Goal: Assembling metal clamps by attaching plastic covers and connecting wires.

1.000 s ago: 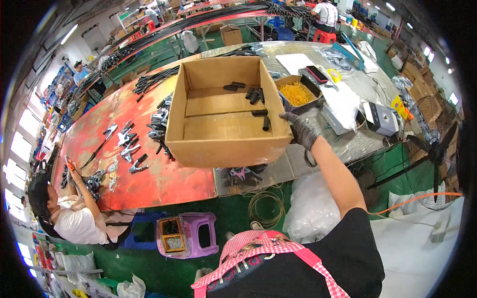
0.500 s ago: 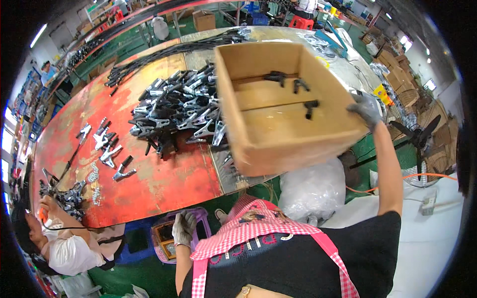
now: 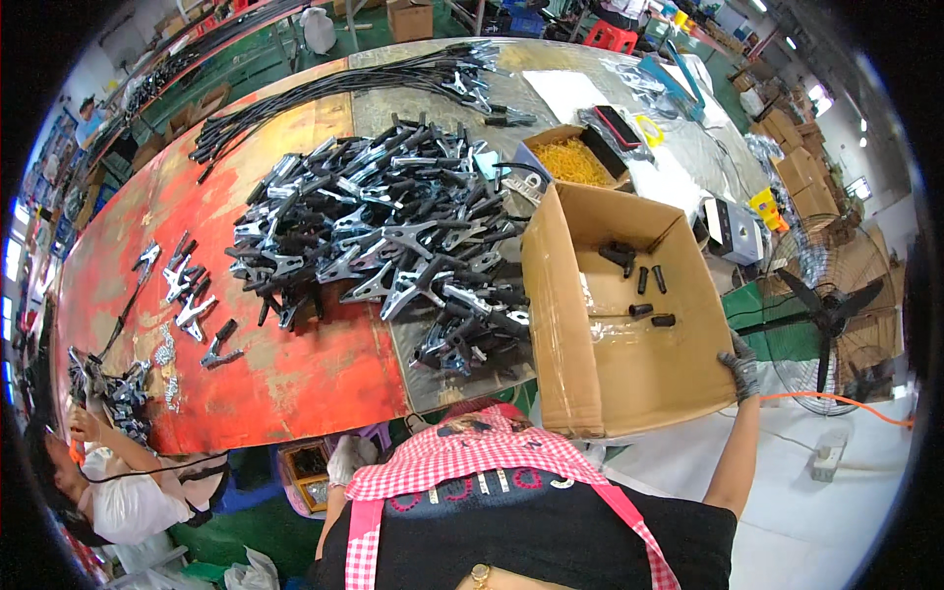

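Observation:
My right hand (image 3: 740, 370), in a grey glove, grips the near right rim of an open cardboard box (image 3: 562, 359). The box stands tilted at the table's right front, its inside facing me. A few short black tubes (image 3: 642, 280) and a black clamp-like piece (image 3: 618, 256) lie in it. Left of the box is a large heap of metal spring clamps (image 3: 379, 211) with black handles. My left hand (image 3: 350, 458), in a pale glove, hangs low by the table's front edge next to my apron; its fingers are too unclear to read.
A small box of yellow bits (image 3: 570, 160) and a red-edged phone (image 3: 617, 127) sit behind. Black cables (image 3: 344, 83) lie across the table's back. A fan (image 3: 828, 305) stands at right. At lower left a person (image 3: 128, 482) works beside loose clamps (image 3: 187, 285).
The cardboard box has come down and nearer to me, with my right hand still on its rim. The black pieces inside have shifted. My left hand has dropped slightly lower.

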Action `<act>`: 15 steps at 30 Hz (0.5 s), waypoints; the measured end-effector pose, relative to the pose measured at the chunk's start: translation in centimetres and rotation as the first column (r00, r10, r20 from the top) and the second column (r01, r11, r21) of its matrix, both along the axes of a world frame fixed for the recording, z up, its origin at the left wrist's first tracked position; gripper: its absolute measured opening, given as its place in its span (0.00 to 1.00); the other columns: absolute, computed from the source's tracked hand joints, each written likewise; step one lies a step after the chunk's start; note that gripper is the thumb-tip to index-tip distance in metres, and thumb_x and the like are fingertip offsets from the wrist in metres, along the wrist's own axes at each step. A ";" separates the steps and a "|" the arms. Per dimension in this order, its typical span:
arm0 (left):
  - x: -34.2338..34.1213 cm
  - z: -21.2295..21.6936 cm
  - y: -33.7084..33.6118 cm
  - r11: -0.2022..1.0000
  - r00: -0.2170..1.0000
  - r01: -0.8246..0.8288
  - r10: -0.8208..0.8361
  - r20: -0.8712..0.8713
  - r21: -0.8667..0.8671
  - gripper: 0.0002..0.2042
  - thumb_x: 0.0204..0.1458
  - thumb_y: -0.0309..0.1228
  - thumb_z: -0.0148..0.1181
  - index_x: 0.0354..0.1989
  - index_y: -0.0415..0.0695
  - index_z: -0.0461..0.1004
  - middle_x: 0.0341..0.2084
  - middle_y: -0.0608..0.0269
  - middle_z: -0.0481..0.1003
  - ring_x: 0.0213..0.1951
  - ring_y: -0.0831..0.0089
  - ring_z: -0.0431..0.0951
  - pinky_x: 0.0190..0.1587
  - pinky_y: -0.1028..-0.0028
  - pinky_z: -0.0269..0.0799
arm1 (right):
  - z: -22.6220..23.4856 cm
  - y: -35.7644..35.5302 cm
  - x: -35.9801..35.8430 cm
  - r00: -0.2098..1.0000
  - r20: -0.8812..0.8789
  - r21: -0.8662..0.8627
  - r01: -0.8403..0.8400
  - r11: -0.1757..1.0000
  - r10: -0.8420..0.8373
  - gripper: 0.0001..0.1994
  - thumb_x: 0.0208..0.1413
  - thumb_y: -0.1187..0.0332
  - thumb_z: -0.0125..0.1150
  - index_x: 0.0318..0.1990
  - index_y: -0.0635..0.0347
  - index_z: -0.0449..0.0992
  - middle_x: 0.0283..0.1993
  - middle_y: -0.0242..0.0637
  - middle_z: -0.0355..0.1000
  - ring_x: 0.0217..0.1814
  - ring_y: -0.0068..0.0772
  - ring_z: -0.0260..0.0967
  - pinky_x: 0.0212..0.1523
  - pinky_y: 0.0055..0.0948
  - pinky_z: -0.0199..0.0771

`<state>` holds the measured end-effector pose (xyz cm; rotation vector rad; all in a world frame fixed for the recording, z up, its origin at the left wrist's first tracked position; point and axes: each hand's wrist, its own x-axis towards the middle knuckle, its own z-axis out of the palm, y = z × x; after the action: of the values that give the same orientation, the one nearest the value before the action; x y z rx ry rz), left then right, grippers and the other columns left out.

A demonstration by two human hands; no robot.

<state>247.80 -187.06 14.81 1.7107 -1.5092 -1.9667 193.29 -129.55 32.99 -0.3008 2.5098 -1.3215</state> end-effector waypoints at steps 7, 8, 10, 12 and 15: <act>-2.9 7.3 0.8 0.521 0.605 0.744 -0.258 0.753 -0.419 0.07 0.48 0.35 0.56 0.27 0.46 0.69 0.18 0.50 0.72 0.23 0.46 0.73 0.25 0.57 0.68 | -1.5 2.0 -4.3 0.995 0.097 -0.033 0.001 0.999 0.002 0.30 0.42 0.78 0.63 0.58 0.63 0.65 0.56 0.35 0.68 0.57 0.30 0.63 0.60 0.27 0.59; -1.6 6.1 1.3 0.718 0.778 0.522 -0.181 0.601 -0.460 0.09 0.50 0.36 0.56 0.26 0.44 0.70 0.17 0.55 0.72 0.21 0.54 0.72 0.23 0.61 0.68 | -1.5 1.9 -5.1 0.993 0.117 -0.046 -0.002 0.999 0.007 0.30 0.42 0.78 0.63 0.58 0.63 0.66 0.55 0.35 0.68 0.57 0.30 0.63 0.59 0.27 0.59; -2.0 6.6 1.8 0.966 0.954 -0.252 0.259 0.154 -0.063 0.12 0.54 0.38 0.54 0.27 0.40 0.70 0.15 0.64 0.71 0.17 0.67 0.71 0.22 0.70 0.67 | -2.2 1.6 -6.3 0.995 0.100 -0.070 -0.010 0.998 0.017 0.29 0.43 0.77 0.63 0.57 0.63 0.66 0.54 0.35 0.69 0.55 0.30 0.64 0.58 0.27 0.60; -3.6 7.6 3.3 0.913 0.981 0.080 -0.002 0.193 -0.400 0.14 0.56 0.38 0.52 0.36 0.37 0.73 0.22 0.63 0.72 0.25 0.70 0.72 0.29 0.72 0.68 | -4.7 0.4 -7.0 0.998 0.043 -0.096 -0.044 0.994 0.049 0.28 0.43 0.77 0.63 0.57 0.63 0.67 0.53 0.35 0.69 0.53 0.29 0.65 0.57 0.27 0.62; -8.5 9.9 4.5 0.358 0.817 0.576 -0.219 0.534 -0.734 0.15 0.52 0.36 0.54 0.46 0.42 0.72 0.34 0.51 0.74 0.36 0.52 0.75 0.39 0.61 0.70 | -8.3 -3.2 -7.1 0.996 -0.060 -0.027 0.061 0.998 -0.063 0.27 0.43 0.79 0.63 0.55 0.65 0.68 0.52 0.37 0.71 0.51 0.28 0.67 0.54 0.25 0.65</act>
<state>239.32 -182.55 24.67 1.2293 -2.6309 -0.5542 186.17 -132.71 24.66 -0.2743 2.5738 -1.3882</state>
